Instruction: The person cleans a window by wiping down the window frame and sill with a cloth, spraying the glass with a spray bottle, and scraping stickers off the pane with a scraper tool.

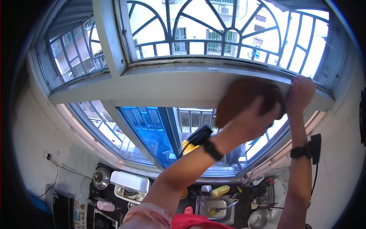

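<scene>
Brown cloth [236, 101], soft and bunched in blur, lies against a smooth pale crossbeam [164, 89], held by the left hand [254, 119]. Near the crossbeam's right end, the right hand [301, 94] curls at its upper edge; whether it grips, I cannot tell. The long face stretches leftward beneath a thick upright post [108, 38]. Arched metal grille [204, 23] stands beyond; steel sink [229, 216] below.

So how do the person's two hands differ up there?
The left hand holds a brown cloth at the white beam, while the right hand appears to hook over the beam's upper edge. The left forearm slants across the view; the right forearm stands nearly upright. Both wrists wear black straps.
</scene>
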The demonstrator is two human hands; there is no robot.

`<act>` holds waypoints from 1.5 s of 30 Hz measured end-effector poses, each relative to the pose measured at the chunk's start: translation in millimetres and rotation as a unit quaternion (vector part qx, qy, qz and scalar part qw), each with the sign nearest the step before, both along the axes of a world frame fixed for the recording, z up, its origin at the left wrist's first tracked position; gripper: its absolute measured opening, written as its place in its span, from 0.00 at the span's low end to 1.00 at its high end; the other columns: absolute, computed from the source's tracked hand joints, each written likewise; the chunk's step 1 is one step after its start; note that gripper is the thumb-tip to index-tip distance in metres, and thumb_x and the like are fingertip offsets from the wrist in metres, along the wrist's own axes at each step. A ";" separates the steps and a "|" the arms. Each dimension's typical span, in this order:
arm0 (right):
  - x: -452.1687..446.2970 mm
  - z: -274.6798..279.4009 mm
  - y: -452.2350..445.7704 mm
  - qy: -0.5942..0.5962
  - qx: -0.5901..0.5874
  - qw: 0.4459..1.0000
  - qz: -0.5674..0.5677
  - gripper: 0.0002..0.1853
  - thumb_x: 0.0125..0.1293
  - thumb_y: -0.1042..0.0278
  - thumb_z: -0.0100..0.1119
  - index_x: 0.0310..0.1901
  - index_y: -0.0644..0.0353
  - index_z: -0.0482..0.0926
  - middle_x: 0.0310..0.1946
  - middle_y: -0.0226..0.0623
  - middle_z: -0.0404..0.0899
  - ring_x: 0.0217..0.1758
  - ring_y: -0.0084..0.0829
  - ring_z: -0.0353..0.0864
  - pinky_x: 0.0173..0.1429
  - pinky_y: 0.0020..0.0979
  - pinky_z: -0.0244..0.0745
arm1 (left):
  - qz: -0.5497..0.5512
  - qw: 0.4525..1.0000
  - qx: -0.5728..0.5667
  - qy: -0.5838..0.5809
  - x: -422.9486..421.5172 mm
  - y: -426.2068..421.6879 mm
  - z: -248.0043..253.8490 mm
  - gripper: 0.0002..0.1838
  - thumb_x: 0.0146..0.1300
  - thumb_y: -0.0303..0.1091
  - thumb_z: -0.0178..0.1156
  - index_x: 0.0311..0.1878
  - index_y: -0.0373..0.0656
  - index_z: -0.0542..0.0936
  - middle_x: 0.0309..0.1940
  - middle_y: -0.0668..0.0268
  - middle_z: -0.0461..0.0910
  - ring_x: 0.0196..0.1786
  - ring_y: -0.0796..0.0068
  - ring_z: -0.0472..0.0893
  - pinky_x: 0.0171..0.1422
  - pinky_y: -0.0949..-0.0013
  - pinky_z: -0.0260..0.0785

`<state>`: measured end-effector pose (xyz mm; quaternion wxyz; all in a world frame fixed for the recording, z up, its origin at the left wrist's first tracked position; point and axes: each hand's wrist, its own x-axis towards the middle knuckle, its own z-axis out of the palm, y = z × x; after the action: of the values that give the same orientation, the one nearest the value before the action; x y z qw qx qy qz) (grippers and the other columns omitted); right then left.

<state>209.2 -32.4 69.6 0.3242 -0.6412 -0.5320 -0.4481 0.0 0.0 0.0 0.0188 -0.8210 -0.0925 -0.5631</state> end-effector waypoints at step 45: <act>-109.3 -321.5 -618.3 0.406 -0.332 0.791 -0.316 0.05 0.62 0.65 0.62 0.37 0.55 0.82 0.31 0.42 0.81 0.33 0.46 0.81 0.38 0.43 0.77 | 0.150 0.969 0.193 0.028 137.5 -57.9 59.6 0.30 0.41 0.28 0.71 0.54 0.51 0.79 0.51 0.42 0.73 0.46 0.41 0.79 0.46 0.51 0.76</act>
<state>99.9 -650.7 -251.9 0.1176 -0.9646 -0.2353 -0.0199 137.5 -57.9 59.6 0.2641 -0.7939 -0.1040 -0.5377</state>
